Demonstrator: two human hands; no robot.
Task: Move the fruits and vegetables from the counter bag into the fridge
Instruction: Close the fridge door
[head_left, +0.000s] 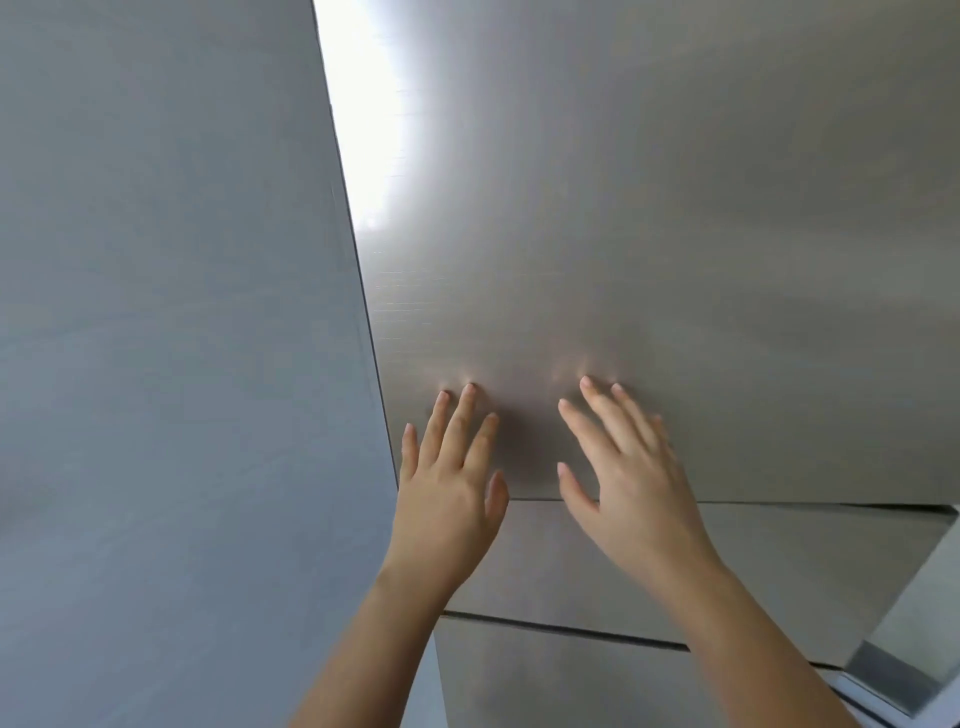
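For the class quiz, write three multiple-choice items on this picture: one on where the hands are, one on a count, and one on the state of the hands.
1. Where do the left hand and right hand rest?
A. on the steel fridge door
B. on a bag
C. on a handle

2. How many hands show?
A. one
B. two
C. three

3. How are the fingers?
A. curled round fruit
B. clenched
C. straight, holding nothing

Answers:
1 A, the fingertips meet their reflections on the steel.
2 B, a left and a right are in view.
3 C, all the fingers are spread and empty.
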